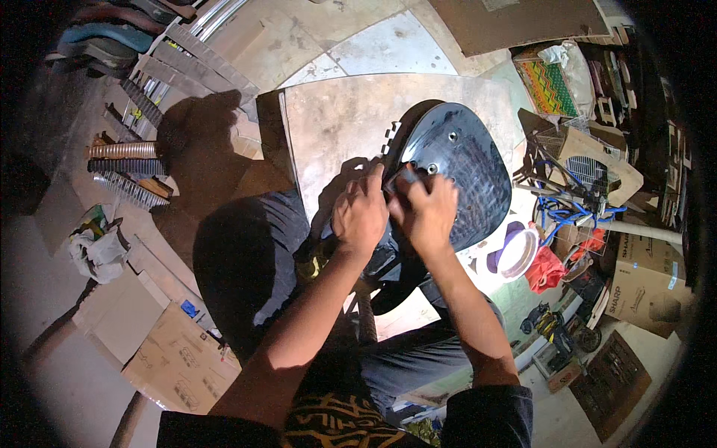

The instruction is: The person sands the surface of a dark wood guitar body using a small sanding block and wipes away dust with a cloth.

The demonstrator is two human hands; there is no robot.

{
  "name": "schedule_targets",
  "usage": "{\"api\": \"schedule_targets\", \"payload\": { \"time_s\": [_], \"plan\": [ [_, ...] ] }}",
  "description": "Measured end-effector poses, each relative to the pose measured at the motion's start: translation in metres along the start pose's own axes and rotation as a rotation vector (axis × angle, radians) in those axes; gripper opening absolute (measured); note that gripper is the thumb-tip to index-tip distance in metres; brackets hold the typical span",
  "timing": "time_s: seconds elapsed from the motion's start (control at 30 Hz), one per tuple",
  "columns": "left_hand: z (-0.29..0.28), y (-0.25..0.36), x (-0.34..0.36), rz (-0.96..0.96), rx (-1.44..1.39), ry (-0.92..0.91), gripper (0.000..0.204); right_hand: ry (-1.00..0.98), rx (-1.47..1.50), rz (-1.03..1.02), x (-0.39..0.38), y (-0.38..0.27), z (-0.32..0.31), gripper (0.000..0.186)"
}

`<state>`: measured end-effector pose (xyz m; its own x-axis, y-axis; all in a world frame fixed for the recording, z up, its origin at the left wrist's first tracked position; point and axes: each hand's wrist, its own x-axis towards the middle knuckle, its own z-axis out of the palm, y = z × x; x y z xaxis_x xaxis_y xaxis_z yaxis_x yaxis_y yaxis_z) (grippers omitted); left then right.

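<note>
A glossy black rounded panel point(470, 172), like a chair's seat or back shell, stands tilted over my lap with its broad face toward me. Two round metal-rimmed holes show in that face. Along its left edge my left hand point(361, 212) is closed on the rim, thumb side inward. Close beside it, my right hand point(427, 205) has its fingers curled against the face just below the holes. Motion blurs those fingers, and anything small between them is hidden. Dark parts under the panel are partly covered by my forearms.
Beneath the panel lies a pale board point(328, 119). A bright round lamp point(518, 254) glows at the right, near red cloth point(547, 269) and tangled blue cord point(567, 213). Cardboard boxes point(646, 280) stand farther right. Metal coils point(127, 166) and flattened cardboard point(179, 358) lie left.
</note>
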<state>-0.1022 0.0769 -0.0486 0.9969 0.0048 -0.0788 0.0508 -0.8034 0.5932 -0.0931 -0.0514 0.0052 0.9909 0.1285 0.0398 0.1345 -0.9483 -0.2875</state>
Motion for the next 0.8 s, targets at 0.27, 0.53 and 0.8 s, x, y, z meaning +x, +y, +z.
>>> {"api": "schedule_targets", "payload": {
  "time_s": [0.27,0.53,0.8],
  "plan": [
    [0.007,-0.002,-0.002,0.042,0.04,0.061,0.04,0.231,-0.071,0.199,0.085,0.064,-0.005,0.033],
    [0.004,0.004,-0.001,0.11,0.05,0.103,0.041,0.244,-0.052,0.282,0.111,0.093,-0.007,0.036],
    [0.008,-0.005,0.0,0.104,0.064,0.101,0.037,0.173,-0.137,0.046,0.081,0.055,0.001,0.035]
  ]
}}
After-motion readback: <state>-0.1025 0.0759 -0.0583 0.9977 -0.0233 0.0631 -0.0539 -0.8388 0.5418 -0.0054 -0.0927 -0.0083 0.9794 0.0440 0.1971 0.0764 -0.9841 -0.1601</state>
